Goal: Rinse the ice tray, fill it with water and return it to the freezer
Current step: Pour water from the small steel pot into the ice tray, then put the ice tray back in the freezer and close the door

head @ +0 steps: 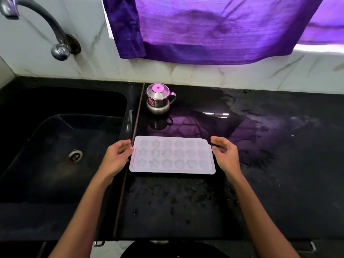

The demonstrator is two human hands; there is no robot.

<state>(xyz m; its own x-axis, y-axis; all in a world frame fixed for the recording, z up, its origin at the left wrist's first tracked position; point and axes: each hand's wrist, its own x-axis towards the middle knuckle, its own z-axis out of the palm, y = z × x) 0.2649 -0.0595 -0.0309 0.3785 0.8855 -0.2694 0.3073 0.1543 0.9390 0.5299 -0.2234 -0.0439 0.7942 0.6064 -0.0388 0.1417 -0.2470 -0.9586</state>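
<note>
A pale lilac ice tray (172, 155) with star, flower and heart shaped cells lies flat on the black counter (279, 183), just right of the sink. My left hand (117, 157) sits at the tray's left end, fingers loosely curled, fingertips at or just off its edge. At the tray's right end is my right hand (225, 153), fingers relaxed and slightly curved, close to the edge. Neither hand plainly grips the tray. I cannot tell whether the cells hold water.
A black sink (55, 155) with a metal drain (75, 155) lies to the left, below a curved tap (37, 21). A small steel pot (158, 99) stands behind the tray. Water puddles and droplets cover the counter. A purple curtain (223, 28) hangs at the back.
</note>
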